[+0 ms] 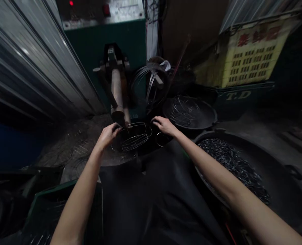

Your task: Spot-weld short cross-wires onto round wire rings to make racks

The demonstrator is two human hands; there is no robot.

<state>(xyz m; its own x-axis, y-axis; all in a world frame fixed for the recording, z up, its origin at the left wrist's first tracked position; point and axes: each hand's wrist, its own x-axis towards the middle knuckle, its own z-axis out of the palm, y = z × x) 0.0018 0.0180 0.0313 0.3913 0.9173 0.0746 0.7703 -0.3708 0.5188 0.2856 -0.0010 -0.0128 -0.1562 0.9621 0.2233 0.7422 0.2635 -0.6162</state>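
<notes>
A round wire frame [137, 142] with parallel bars sits below the electrode arm of a green machine [117, 88]. My left hand [108, 136] has its fingers closed at the left side of the frame's rim. Beyond the frame's right edge, my right hand [165, 126] is curled with fingertips pressed together. Whatever it may hold is lost in the dark. The fingertips of both hands look dark. A small wire ring [162, 139] shows just below my right hand.
Behind my right hand lies a dark basin [204, 117] of bent wires. A larger basin [278, 177] at right holds many small metal pieces. Wire coils [151, 76] hang by the machine. A yellow crate [253, 56] stands back right; a green crate [53, 190] is at lower left.
</notes>
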